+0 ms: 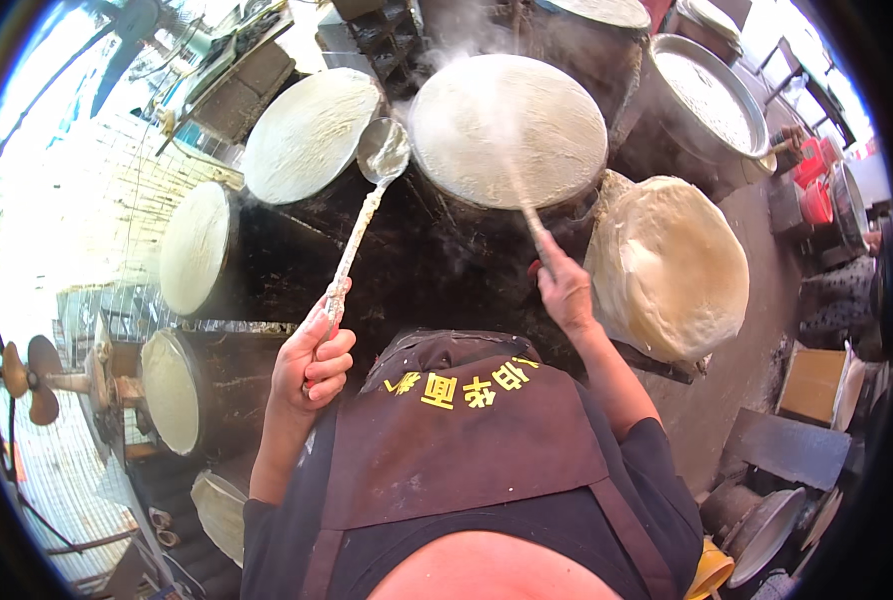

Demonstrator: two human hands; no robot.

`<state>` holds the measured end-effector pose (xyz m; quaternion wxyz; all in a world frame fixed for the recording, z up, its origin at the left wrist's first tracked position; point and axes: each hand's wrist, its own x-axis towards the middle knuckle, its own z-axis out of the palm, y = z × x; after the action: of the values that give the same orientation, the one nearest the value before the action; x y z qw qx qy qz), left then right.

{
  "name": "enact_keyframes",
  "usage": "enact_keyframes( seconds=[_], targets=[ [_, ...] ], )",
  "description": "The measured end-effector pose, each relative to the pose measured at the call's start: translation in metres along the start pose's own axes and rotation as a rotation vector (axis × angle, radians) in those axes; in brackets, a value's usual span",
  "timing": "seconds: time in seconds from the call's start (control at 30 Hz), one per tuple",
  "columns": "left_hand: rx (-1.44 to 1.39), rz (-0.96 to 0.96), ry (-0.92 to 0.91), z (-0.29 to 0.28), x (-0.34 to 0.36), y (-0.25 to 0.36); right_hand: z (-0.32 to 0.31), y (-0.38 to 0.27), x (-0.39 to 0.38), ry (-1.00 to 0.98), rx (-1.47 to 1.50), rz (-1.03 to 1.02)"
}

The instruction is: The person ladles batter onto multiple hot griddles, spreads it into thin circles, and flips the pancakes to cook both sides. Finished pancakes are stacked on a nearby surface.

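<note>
My left hand (317, 357) is closed round the handle of a metal ladle (384, 152). Pale batter coats the handle, and the bowl is raised in front of the gap between two round griddles. My right hand (565, 284) grips a thin light-coloured stick (530, 212). Its far end reaches over the middle round griddle (508, 130), smeared by motion and steam, so its tip cannot be made out. A thin pale batter sheet covers that griddle. Right of my right hand lies a thick stack of round, pale pancakes (669, 268).
More batter-covered round griddles curve round to the left, among them one (315, 136) beside the ladle and one (199, 247) lower down. A large metal basin (709, 97) of pale batter stands at far right. A fan (42, 380) is at the left edge.
</note>
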<state>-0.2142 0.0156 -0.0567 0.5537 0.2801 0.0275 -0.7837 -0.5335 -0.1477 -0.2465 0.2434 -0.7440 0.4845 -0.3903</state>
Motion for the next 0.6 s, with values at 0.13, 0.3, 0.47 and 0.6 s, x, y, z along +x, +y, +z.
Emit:
enact_keyframes(
  seconds=[0.13,0.3,0.47,0.6],
  targets=[
    [-0.031,-0.01,0.018,-0.019,-0.025,-0.007,0.0,-0.017,-0.016,-0.137,-0.227,0.04],
    [0.009,0.042,0.031,-0.046,-0.064,-0.02,0.014,-0.05,-0.037,-0.391,-0.095,-0.073],
    [0.103,0.118,0.04,-0.065,-0.098,-0.027,0.026,-0.033,-0.034,-0.06,-0.05,0.009],
    [0.023,0.233,0.047,-0.09,-0.133,-0.04,0.076,-0.082,-0.045,-0.379,0.108,-0.129]
  ],
)
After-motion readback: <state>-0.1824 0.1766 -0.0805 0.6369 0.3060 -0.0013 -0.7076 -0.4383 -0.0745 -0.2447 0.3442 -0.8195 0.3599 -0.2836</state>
